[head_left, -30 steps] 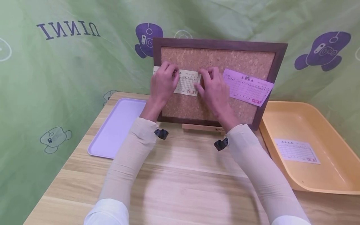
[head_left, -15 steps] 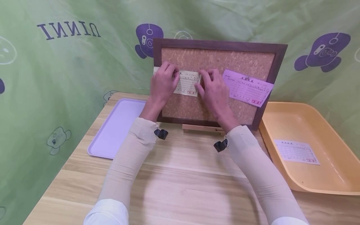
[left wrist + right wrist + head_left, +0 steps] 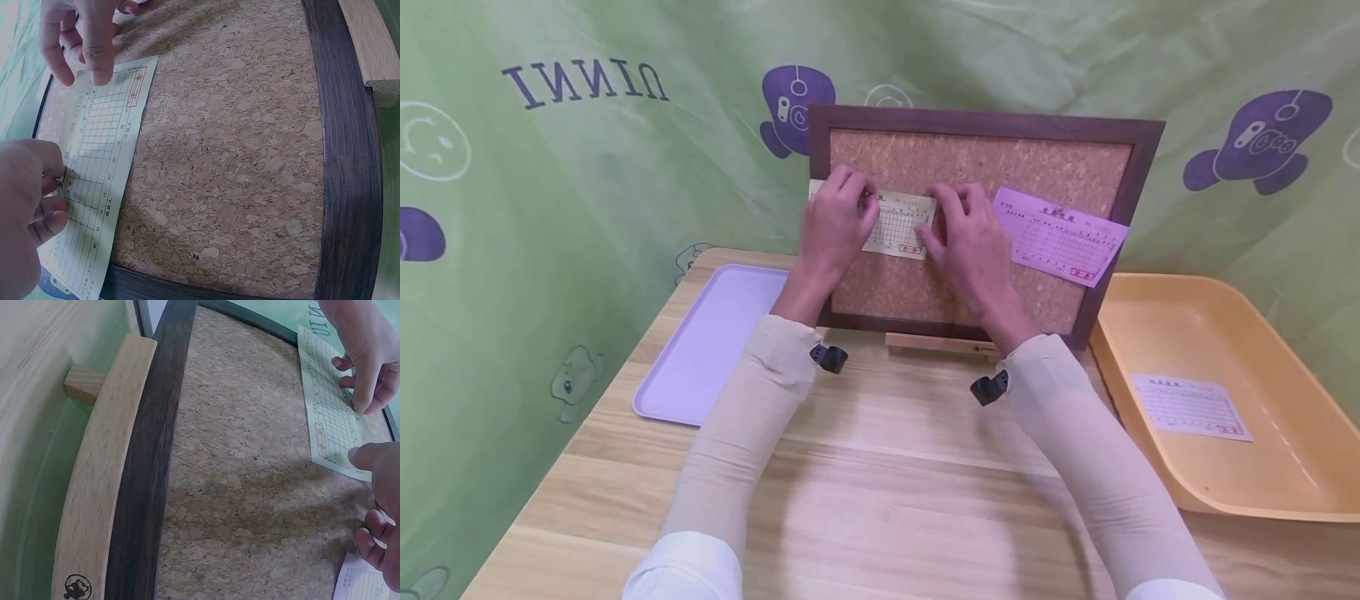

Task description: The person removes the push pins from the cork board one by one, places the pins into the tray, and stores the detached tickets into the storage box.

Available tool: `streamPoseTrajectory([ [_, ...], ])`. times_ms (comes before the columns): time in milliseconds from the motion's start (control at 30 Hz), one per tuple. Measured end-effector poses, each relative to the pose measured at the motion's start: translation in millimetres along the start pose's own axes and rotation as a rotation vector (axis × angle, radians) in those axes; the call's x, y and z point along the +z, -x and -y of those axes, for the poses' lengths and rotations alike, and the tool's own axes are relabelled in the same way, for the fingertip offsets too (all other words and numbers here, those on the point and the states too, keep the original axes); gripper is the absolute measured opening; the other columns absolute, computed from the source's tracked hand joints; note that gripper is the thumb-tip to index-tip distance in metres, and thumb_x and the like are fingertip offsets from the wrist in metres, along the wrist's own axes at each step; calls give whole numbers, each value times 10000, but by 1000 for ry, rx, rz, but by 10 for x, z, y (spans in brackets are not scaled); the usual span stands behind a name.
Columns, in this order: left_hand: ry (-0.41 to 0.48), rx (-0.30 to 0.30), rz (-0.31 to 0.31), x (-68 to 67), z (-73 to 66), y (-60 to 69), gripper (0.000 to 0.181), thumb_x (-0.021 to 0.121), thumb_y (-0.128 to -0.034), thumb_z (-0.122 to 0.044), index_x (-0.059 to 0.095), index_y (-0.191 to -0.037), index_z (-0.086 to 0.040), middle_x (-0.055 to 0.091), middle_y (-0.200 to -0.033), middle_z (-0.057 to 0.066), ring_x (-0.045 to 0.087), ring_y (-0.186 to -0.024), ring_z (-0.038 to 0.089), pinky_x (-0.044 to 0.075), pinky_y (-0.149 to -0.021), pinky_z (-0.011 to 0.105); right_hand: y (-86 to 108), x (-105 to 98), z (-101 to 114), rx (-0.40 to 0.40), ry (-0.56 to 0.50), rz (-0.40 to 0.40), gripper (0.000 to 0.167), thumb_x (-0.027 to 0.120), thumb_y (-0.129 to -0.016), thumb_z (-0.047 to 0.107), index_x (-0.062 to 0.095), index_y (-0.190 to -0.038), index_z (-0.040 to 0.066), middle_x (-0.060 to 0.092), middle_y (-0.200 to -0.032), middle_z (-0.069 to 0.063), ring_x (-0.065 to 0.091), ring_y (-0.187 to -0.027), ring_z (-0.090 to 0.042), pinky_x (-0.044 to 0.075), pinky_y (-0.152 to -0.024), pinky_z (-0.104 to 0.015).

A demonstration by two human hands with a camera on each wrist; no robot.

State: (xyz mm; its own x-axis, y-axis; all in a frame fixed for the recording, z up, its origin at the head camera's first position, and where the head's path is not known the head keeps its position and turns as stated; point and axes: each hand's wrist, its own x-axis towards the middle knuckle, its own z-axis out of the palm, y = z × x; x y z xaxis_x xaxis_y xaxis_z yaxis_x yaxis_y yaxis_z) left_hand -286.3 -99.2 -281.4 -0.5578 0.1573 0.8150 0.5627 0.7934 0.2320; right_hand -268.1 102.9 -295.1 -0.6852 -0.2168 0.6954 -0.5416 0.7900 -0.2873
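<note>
A pale yellow printed slip [image 3: 895, 225] lies against the framed corkboard [image 3: 970, 158], its left end overlapping the dark frame. My left hand [image 3: 838, 217] is over the slip's upper edge, fingers curled; in the left wrist view a small metallic pin [image 3: 60, 182] shows between the fingertips. The pin's tip is hidden. At the slip's right end, my right hand [image 3: 973, 242] rests its thumb on the paper, with the forefinger near the top corner. A pink printed slip [image 3: 1052, 237] hangs tilted on the board's right side, a small pin [image 3: 1058, 211] near its top.
The board leans on a wooden stand [image 3: 940, 342] at the table's back. To the left lies a lilac tray [image 3: 707, 350]. An orange tray [image 3: 1247, 333] on the right holds a whitish printed slip [image 3: 1191, 406]. A green curtain [image 3: 587, 167] hangs behind.
Both hands keep nearly the same place on the yellow slip. The view has shifted very slightly, and the curtain at the left has moved to the right.
</note>
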Motion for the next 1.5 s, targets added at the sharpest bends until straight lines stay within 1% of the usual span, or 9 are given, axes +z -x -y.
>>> streamPoseTrajectory([
  [267,23,-6,1,-3,1,-4,77,627,-911,13,703,-921,6,642,-940,119,660,-813,236,561,-686,363,-15,-16,19,23,-32,-11,236,683,-998,225,658,-1159,55,571,-1131,-132,575,-913,-284,510,-744,-384],
  [433,35,-13,-4,-5,-4,0,76,627,-919,5,701,-935,7,647,-948,121,665,-816,236,562,-689,360,-33,-29,36,35,-74,-6,162,655,-1013,181,673,-1115,56,648,-1089,-103,622,-933,-246,531,-795,-359],
  [500,43,-16,-10,-4,-5,1,75,630,-920,3,700,-946,7,654,-953,123,670,-826,239,565,-701,362,-39,-38,44,41,-89,3,148,650,-1014,166,673,-1113,58,680,-1060,-95,640,-923,-226,538,-802,-342],
  [667,77,-22,-26,2,-1,-4,82,637,-914,16,702,-965,13,672,-959,135,674,-853,247,567,-744,345,-44,-65,75,74,-137,27,138,652,-1011,147,669,-1114,57,719,-1007,-92,673,-868,-201,558,-762,-318],
  [800,115,-36,-23,2,14,-12,87,634,-911,28,706,-958,18,671,-952,136,657,-860,241,549,-770,305,-47,-88,99,93,-159,38,149,655,-1011,150,667,-1126,56,726,-1008,-94,685,-864,-195,564,-755,-308],
  [900,138,-46,-14,-6,22,-13,87,628,-909,27,705,-950,23,663,-938,136,640,-848,235,531,-761,298,-51,-102,112,101,-170,41,157,650,-1013,150,669,-1135,54,727,-1003,-92,685,-856,-191,561,-746,-300],
  [1067,138,-53,16,-30,32,-25,91,619,-911,14,704,-943,22,661,-930,129,629,-838,230,523,-750,312,-53,-119,126,120,-184,50,158,642,-1016,152,669,-1139,56,723,-992,-82,679,-844,-182,552,-734,-293],
  [1300,124,-30,29,-42,49,-51,79,634,-902,19,708,-926,32,667,-913,132,623,-821,239,522,-735,338,-58,-131,136,139,-206,55,154,640,-1017,149,673,-1137,59,716,-983,-77,666,-836,-176,546,-731,-288],
  [1500,125,-37,60,-69,39,-56,93,619,-911,8,710,-927,21,669,-913,129,619,-820,230,515,-735,317,-56,-147,141,150,-227,65,155,637,-1019,147,671,-1138,54,713,-991,-81,664,-837,-181,549,-736,-292],
])
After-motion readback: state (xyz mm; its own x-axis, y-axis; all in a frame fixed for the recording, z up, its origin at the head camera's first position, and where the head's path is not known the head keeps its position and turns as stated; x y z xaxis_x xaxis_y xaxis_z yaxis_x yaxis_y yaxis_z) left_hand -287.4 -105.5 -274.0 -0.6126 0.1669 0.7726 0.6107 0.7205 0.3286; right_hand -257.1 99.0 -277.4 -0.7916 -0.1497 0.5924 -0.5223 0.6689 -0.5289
